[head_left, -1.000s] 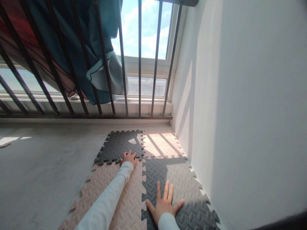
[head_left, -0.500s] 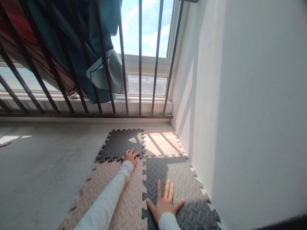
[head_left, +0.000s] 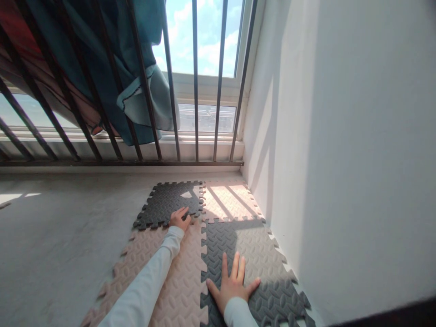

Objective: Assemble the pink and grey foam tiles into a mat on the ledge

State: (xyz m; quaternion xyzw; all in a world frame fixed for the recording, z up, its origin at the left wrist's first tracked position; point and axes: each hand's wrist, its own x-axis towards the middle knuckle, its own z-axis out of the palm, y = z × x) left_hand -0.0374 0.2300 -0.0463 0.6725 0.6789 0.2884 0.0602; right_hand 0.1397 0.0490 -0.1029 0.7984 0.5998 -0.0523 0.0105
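Interlocking foam mat tiles lie on the concrete floor in the corner by the wall. My left hand (head_left: 180,218) reaches far forward and presses on the seam where the far dark grey tile (head_left: 163,202) meets the near beige tile (head_left: 177,277). My right hand (head_left: 232,285) lies flat with fingers spread on the near dark grey tile (head_left: 245,254). A far beige tile (head_left: 226,202) sits in the sunlight by the wall. Both arms wear white sleeves. Neither hand holds anything.
A white wall (head_left: 340,136) runs along the right of the mats. Black metal window bars (head_left: 195,81) stand at the far edge, with teal cloth (head_left: 136,91) hanging on them. Bare grey concrete floor (head_left: 61,236) spreads to the left.
My left hand has shifted slightly left along the seam and its fingers have curled over the dark tile's edge. My right hand has stayed flat in place.
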